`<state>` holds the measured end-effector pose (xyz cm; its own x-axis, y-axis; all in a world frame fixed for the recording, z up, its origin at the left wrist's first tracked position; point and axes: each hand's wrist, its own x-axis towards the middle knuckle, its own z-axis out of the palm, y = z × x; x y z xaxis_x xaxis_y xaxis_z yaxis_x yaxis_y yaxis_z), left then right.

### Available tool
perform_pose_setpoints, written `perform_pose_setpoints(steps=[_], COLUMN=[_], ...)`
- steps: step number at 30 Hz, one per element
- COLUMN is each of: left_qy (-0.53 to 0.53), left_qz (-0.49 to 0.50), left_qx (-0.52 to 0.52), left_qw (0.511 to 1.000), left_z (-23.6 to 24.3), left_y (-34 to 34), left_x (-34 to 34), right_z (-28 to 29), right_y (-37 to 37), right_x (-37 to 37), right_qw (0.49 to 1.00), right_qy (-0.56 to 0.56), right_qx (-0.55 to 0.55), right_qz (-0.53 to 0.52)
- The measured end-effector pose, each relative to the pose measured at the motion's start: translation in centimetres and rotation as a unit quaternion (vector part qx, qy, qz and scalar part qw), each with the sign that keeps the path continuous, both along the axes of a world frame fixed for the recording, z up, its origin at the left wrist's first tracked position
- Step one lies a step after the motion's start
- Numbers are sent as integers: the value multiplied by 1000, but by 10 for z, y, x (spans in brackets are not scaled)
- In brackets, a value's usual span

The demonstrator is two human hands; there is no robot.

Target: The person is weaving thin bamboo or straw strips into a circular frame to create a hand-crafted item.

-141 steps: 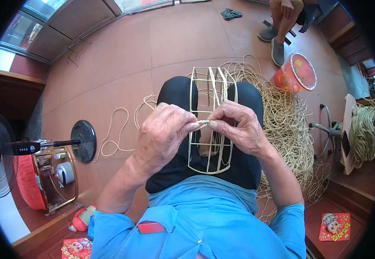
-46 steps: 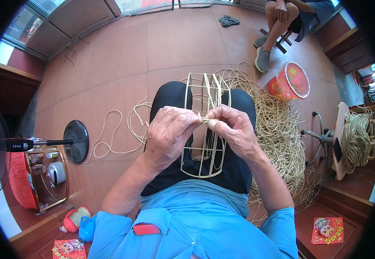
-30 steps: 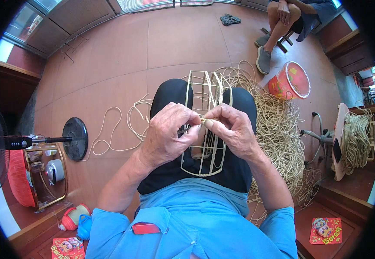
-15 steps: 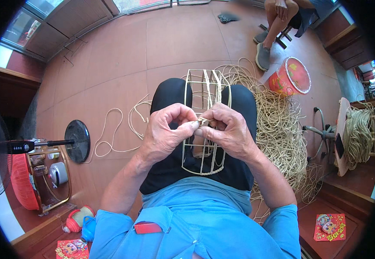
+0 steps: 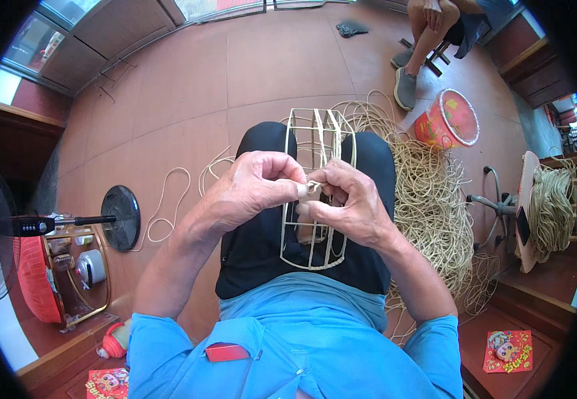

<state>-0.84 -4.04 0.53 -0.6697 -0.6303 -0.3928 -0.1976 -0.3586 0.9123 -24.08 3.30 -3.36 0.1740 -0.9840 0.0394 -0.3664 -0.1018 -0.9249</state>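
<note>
Red-brown tiled floor [image 5: 169, 80] surrounds a pale, barrel-shaped, cane-like frame [image 5: 336, 139] between black-trousered knees [image 5: 264, 141]; remotely, I judge it light, springy, best held by its near rim [image 5: 314, 267]. My left hand [image 5: 252, 189] pinches a cream cord loop [image 5: 314, 186]; the right hand's [image 5: 351, 207] fingers' grip I can't tell.

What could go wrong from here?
The pale strand could slip: the left hand seems to pinch just a small part, and the right hand has its thumb apart from it. The frame might shift, as neither hand visibly grips it. The heaped cord could tangle if pulled, since its loops lie across one another.
</note>
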Motion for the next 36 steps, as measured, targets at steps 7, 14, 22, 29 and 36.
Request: perform_pose_setpoints(steps=[7, 14, 22, 29, 36], left_qy=[24, -48, -211, -212, -144], left_qz=[43, 24, -97, -123, -38], left_qx=[-5, -56, -625, -624, -215], left_qw=[999, 997, 745, 742, 965], left_z=[-18, 0, 16, 23, 19], left_y=[8, 14, 38, 45, 13], left_x=[1, 4, -15, -22, -11], right_z=[-26, -7, -7, -9, -10], right_y=[8, 10, 0, 3, 6], right_x=[12, 14, 13, 13, 16], right_qw=[986, 998, 996, 995, 996], right_qy=[-149, 55, 73, 69, 69], right_qx=[47, -8, -48, -66, -58], right_qz=[-65, -11, -5, 1, 7])
